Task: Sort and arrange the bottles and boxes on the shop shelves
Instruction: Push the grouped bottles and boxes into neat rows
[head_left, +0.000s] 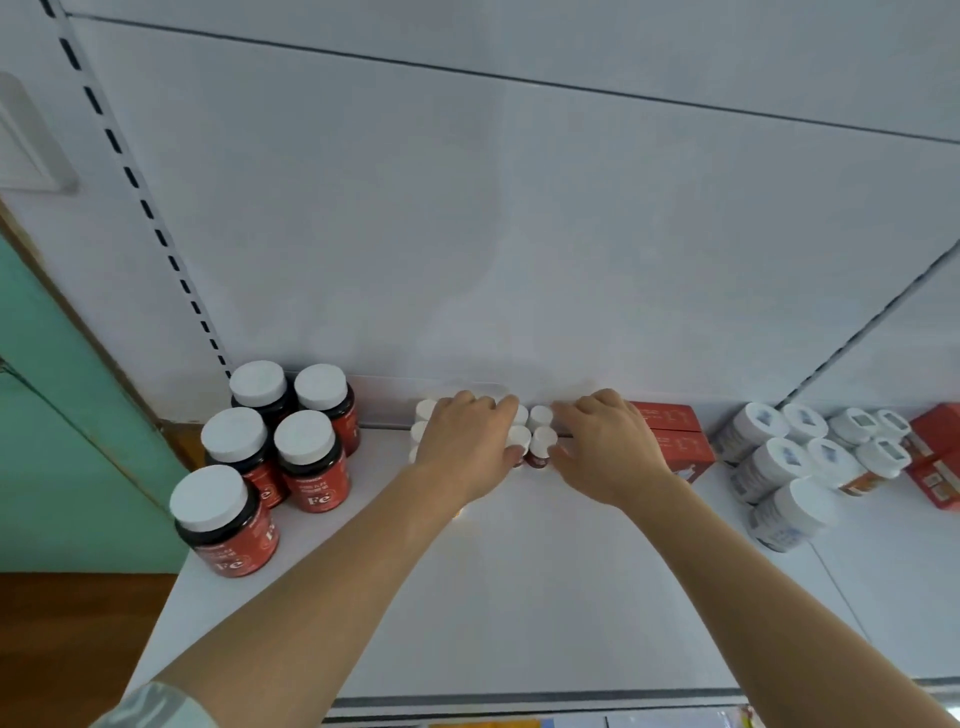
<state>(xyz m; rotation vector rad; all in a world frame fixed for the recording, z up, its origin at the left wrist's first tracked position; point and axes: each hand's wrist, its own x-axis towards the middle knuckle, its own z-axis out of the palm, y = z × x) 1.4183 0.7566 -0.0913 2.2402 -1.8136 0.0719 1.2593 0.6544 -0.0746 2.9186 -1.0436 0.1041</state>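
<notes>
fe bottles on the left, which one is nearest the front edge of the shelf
The lone Fe bottle at the front left corner of the shelf. The other four Fe bottles stand paired behind it, towards the back panel.
</notes>
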